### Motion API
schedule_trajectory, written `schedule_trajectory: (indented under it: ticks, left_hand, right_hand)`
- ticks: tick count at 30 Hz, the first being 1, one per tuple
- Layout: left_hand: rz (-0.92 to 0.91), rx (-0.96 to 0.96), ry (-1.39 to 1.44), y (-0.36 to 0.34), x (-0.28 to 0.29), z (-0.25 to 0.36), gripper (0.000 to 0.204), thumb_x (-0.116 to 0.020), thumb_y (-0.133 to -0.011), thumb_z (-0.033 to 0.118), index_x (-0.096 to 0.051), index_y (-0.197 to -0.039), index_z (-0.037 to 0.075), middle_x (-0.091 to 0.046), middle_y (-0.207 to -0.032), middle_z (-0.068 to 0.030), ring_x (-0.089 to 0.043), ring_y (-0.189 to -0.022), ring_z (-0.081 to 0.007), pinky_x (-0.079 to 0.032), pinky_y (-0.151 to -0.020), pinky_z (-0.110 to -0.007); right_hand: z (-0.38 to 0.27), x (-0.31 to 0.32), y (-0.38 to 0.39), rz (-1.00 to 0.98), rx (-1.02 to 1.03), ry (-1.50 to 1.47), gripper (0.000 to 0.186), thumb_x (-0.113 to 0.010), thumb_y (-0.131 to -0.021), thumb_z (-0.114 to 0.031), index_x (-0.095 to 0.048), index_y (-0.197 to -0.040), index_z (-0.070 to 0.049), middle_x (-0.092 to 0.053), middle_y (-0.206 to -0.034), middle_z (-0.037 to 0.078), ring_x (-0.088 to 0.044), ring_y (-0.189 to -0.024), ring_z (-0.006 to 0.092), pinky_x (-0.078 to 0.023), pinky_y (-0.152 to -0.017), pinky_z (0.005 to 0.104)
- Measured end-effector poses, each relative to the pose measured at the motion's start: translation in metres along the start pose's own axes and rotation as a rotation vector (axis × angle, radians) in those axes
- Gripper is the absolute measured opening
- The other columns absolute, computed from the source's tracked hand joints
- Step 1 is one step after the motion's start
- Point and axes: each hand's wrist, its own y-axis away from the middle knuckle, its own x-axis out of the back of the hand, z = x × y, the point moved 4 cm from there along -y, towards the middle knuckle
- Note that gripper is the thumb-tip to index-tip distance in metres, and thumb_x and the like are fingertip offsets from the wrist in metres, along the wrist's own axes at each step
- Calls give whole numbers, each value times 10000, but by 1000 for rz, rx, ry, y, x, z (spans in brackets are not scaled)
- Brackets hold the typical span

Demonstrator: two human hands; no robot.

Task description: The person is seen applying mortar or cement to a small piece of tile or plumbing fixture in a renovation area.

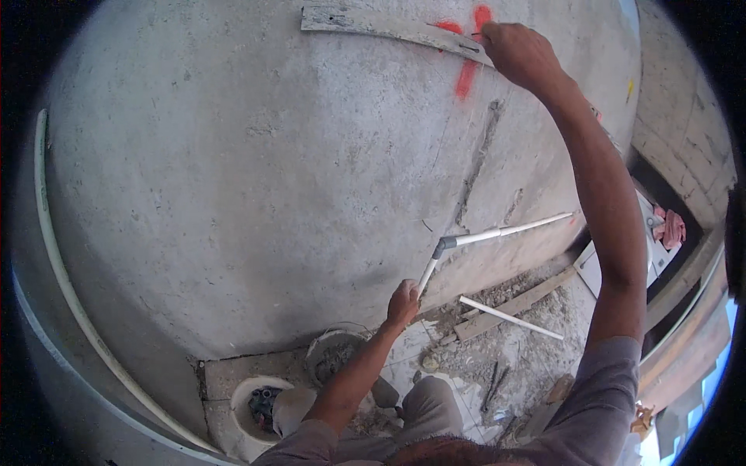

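Low in the middle, my left hand [403, 303] is closed round the lower length of a white plastic pipe [427, 278]. A grey elbow fitting [444, 246] joins it to a longer white pipe [497, 232] running right along the wall. High on the right, my right hand [522, 53] is raised with its fingers closed at the right end of a weathered wooden strip [388, 29], which lies against the wall. A thin dark piece shows at the fingertips; what they grip is hidden. Red paint marks [466, 78] are on the wall there.
A grooved channel [478, 167] runs down the grey wall [233, 155]. Below are a loose white pipe [513, 318], a wooden board [517, 301] and rubble. Two buckets [236, 404] [315, 359] stand near my legs. A long pale pipe [66, 272] leans at the left.
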Motion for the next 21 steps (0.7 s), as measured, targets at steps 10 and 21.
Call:
schedule_trajectory:
  ticks: [10,21]
  left_hand:
    - [16,-81,-97,-1,-3,-22,239,-430,-872,264,-487,-982,60,-587,-807,-192,-570,-757,-378,-438,-657,-456]
    - [25,-74,-117,1,-2,-22,247,-453,-856,267,-513,-964,53,-579,-822,-192,-564,-783,-375,-433,-674,-447]
  right_hand:
    - [-40,-21,12,44,36,10,128,-422,-802,-113,-518,-802,-29,-606,-747,179,-604,-701,348,-473,-607,450]
    - [11,-16,-7,59,-154,-367,250,-513,-804,-258,-595,-872,-33,-615,-810,180,-589,-779,345,-458,-715,418]
